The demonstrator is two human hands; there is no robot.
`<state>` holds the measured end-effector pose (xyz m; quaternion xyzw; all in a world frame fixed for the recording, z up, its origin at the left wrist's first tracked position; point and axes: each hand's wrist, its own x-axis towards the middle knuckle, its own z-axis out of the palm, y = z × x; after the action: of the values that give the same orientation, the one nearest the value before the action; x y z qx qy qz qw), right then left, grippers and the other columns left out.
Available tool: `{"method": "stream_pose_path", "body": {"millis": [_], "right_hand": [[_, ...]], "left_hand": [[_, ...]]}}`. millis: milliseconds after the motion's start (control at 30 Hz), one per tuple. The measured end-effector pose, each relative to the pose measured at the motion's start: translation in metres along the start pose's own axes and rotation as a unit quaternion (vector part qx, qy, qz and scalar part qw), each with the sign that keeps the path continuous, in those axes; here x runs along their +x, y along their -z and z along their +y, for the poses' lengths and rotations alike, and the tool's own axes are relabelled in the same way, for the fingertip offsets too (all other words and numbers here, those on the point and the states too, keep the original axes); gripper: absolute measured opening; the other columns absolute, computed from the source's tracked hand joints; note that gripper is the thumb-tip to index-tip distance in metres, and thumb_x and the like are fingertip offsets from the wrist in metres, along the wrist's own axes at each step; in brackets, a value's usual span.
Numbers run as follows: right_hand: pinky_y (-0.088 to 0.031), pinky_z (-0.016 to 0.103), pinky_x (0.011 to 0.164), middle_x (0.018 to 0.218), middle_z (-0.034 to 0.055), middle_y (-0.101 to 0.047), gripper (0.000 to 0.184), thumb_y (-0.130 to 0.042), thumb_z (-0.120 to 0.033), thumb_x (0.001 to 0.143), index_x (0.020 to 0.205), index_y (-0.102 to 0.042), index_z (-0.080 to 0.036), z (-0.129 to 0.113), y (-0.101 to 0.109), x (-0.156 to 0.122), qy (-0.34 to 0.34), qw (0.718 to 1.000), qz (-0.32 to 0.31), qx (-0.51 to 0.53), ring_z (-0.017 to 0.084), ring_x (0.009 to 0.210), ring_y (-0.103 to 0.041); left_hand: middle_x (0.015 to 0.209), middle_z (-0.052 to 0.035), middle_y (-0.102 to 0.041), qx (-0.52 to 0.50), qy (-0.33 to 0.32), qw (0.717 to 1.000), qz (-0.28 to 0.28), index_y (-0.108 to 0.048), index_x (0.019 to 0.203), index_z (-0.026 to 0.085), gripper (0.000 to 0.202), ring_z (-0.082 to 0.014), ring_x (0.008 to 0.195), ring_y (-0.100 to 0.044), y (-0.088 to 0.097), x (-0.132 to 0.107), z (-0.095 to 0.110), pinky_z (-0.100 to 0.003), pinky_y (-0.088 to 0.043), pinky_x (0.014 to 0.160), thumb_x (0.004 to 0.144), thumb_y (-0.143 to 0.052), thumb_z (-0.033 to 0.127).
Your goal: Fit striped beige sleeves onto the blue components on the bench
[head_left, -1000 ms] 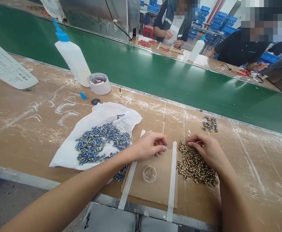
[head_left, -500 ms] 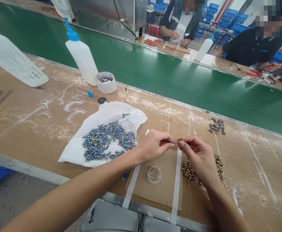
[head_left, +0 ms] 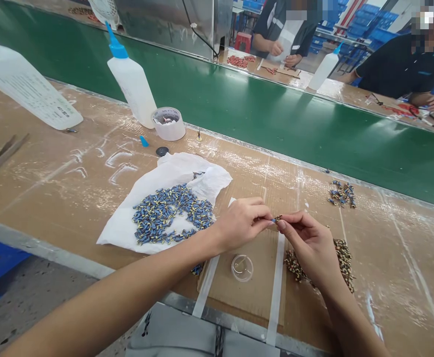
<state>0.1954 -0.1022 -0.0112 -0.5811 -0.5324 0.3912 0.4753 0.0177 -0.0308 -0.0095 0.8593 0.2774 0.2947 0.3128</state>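
Observation:
My left hand (head_left: 244, 223) pinches a tiny blue piece (head_left: 274, 219) between thumb and fingertips. Facing it, my right hand (head_left: 308, 238) pinches a small brown-and-gold piece (head_left: 279, 217); the two pieces meet at the fingertips, too small to make out how they fit. Many blue-and-yellow pieces (head_left: 153, 218) lie on a white sheet (head_left: 116, 233) left of my hands. Under and beside my right hand is a pile of brown-and-cream pieces (head_left: 345, 258). A small clear round dish (head_left: 242, 268) sits on a taped cardboard pad (head_left: 250, 300) below my hands.
Blue-and-brown pieces (head_left: 342, 193) form a small group at the right. Two white bottles, one upright (head_left: 133, 89) and one leaning (head_left: 31, 89), stand left, near a tape roll (head_left: 169, 126) and tweezers (head_left: 9, 152). Beyond the green belt (head_left: 239, 109), two people work.
My hands have come together, so the blue piece in my left now meets the brown piece in my right. The view has shifted slightly.

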Motion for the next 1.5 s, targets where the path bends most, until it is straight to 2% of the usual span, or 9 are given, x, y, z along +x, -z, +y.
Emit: {"method": "stream_pose_path", "body": {"millis": [167, 300, 567, 700, 933, 1100, 1300, 1500], "right_hand": [[-0.050, 0.028, 0.067, 0.079, 0.0021, -0.064, 0.011, -0.066, -0.031, 0.085, 0.085, -0.065, -0.020, 0.002, 0.000, -0.002, 0.014, 0.999, -0.020, -0.027, 0.016, 0.074, -0.061], [-0.044, 0.027, 0.063, 0.074, 0.0009, -0.059, 0.012, -0.064, -0.030, 0.087, 0.081, -0.062, -0.019, 0.004, -0.002, -0.002, 0.018, 0.998, -0.045, -0.038, 0.015, 0.069, -0.055], [-0.038, 0.026, 0.063, 0.072, -0.0018, -0.051, 0.012, -0.062, -0.024, 0.089, 0.077, -0.057, -0.020, 0.009, -0.006, -0.002, 0.033, 0.997, -0.061, 0.019, 0.013, 0.068, -0.047], [-0.036, 0.026, 0.062, 0.071, -0.0022, -0.049, 0.015, -0.060, -0.023, 0.090, 0.076, -0.055, -0.021, 0.010, -0.010, -0.004, 0.027, 0.998, -0.059, 0.020, 0.013, 0.067, -0.045], [-0.037, 0.026, 0.062, 0.071, -0.0020, -0.049, 0.016, -0.059, -0.024, 0.090, 0.075, -0.053, -0.021, 0.015, -0.015, -0.007, 0.007, 0.997, -0.065, 0.028, 0.014, 0.067, -0.046], [-0.039, 0.026, 0.062, 0.071, -0.0021, -0.051, 0.016, -0.061, -0.025, 0.089, 0.075, -0.055, -0.020, 0.015, -0.014, -0.005, 0.011, 0.998, -0.052, 0.030, 0.013, 0.067, -0.048], [-0.045, 0.025, 0.063, 0.072, 0.0002, -0.063, 0.014, -0.069, -0.032, 0.083, 0.083, -0.063, -0.019, 0.013, -0.006, 0.003, -0.062, 0.996, -0.029, 0.064, 0.014, 0.067, -0.057], [-0.049, 0.027, 0.066, 0.074, 0.0019, -0.066, 0.018, -0.070, -0.035, 0.082, 0.085, -0.065, -0.019, 0.014, -0.003, 0.004, -0.072, 0.994, -0.009, 0.076, 0.015, 0.069, -0.060]], "left_hand": [[0.082, -0.0033, -0.060, 0.077, -0.031, 0.997, -0.011, -0.064, 0.082, 0.014, 0.016, -0.0152, 0.077, -0.055, 0.001, -0.001, 0.000, -0.026, -0.039, 0.069, 0.092, -0.053, 0.020], [0.082, -0.0036, -0.060, 0.117, -0.044, 0.992, -0.031, -0.063, 0.081, 0.013, 0.012, -0.0165, 0.078, -0.055, 0.002, 0.000, 0.001, -0.027, -0.037, 0.065, 0.089, -0.054, 0.016], [0.080, -0.0020, -0.059, 0.036, -0.009, 0.998, -0.049, -0.059, 0.078, 0.014, 0.009, -0.0144, 0.074, -0.054, 0.002, -0.001, 0.000, -0.026, -0.036, 0.063, 0.085, -0.054, 0.011], [0.080, -0.0023, -0.059, 0.042, 0.003, 0.997, -0.063, -0.058, 0.078, 0.014, 0.009, -0.0148, 0.074, -0.054, 0.002, -0.002, 0.002, -0.026, -0.036, 0.063, 0.084, -0.054, 0.009], [0.080, -0.0030, -0.058, 0.093, -0.002, 0.992, -0.081, -0.059, 0.078, 0.013, 0.009, -0.0152, 0.070, -0.051, 0.002, -0.003, 0.005, -0.027, -0.033, 0.059, 0.080, -0.053, 0.006], [0.079, -0.0028, -0.058, 0.058, 0.006, 0.996, -0.072, -0.059, 0.076, 0.013, 0.011, -0.0154, 0.074, -0.052, 0.001, -0.002, 0.002, -0.026, -0.034, 0.062, 0.083, -0.053, 0.007], [0.080, -0.0013, -0.060, -0.030, 0.034, 0.997, -0.069, -0.062, 0.081, 0.013, 0.008, -0.0133, 0.074, -0.055, 0.002, 0.004, -0.005, -0.023, -0.038, 0.066, 0.087, -0.059, 0.016], [0.085, -0.0037, -0.062, -0.015, 0.034, 0.995, -0.093, -0.065, 0.091, 0.013, 0.012, -0.0154, 0.081, -0.057, 0.002, 0.005, -0.010, -0.024, -0.041, 0.073, 0.090, -0.055, 0.019]]}}
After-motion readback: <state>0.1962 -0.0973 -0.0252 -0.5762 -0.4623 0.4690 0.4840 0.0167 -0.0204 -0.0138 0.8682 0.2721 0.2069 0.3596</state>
